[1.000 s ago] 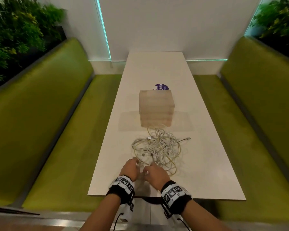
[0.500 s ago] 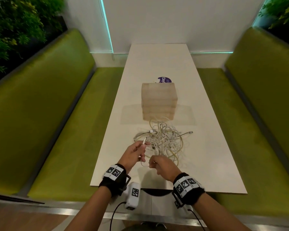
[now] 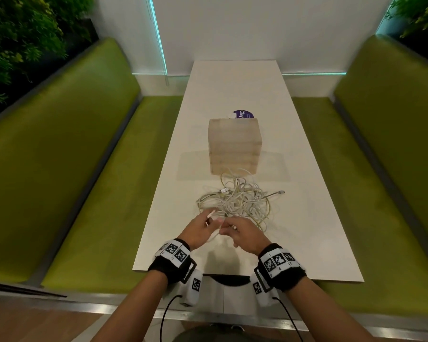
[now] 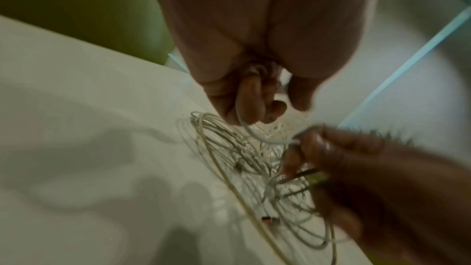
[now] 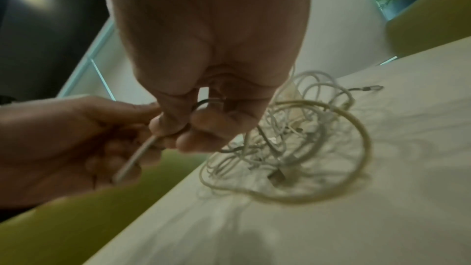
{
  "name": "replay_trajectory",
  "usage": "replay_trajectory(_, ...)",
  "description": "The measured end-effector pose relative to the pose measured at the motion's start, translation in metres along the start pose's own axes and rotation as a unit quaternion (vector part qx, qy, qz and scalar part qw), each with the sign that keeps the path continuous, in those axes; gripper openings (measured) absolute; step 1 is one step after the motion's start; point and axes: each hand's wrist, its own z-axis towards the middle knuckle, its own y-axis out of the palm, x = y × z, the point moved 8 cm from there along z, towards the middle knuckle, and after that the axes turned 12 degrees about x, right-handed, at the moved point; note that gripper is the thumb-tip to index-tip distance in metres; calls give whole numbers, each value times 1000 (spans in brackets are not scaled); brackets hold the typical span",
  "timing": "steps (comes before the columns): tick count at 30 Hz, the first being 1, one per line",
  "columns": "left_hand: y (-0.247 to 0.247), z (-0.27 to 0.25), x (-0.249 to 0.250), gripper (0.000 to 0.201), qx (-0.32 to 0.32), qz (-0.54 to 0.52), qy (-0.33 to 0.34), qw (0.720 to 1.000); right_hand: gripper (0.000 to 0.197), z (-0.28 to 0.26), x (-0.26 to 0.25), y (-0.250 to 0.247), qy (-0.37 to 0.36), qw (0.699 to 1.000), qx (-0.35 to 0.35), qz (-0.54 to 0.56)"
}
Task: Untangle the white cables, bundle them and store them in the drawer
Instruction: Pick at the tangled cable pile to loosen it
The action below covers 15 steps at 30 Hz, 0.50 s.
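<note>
A tangle of white cables (image 3: 235, 202) (image 4: 244, 156) (image 5: 293, 138) lies on the white table (image 3: 294, 218), just in front of a small pale wooden drawer box (image 3: 234, 144). My left hand (image 3: 204, 228) (image 4: 254, 96) holds one cable near its plug end, the plug sticking up past the fingers. My right hand (image 3: 235, 230) (image 5: 183, 128) pinches the same white cable a short way along. Both hands hover close together above the near edge of the tangle. The drawer box looks closed.
A purple round sticker (image 3: 244, 114) lies behind the box. Green padded benches (image 3: 72, 169) (image 3: 381, 156) run along both sides of the long table. A white wall closes the far end. Plants (image 3: 15, 45) stand behind the left bench.
My hands rose from the table edge with a cable end lifted out of the tangle. They have now come close together, both holding that cable.
</note>
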Motion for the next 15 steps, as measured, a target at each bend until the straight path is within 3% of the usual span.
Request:
replay_trajectory(4, 15, -7, 3, 28, -90, 95, 31, 991, 9, 9, 3, -11, 40, 998, 25, 27)
replay_trajectory(10, 9, -2, 15, 18, -102, 213, 62, 970, 7, 10, 16, -10, 67, 997, -19, 15)
replay_trajectory(12, -4, -1, 27, 16, -64, 157, 57, 984, 9, 14, 26, -10, 71, 995, -39, -61)
replay_trajectory(15, -20, -5, 47, 20, -18, -16, 52, 998, 20, 20, 37, -16, 77, 987, -36, -133)
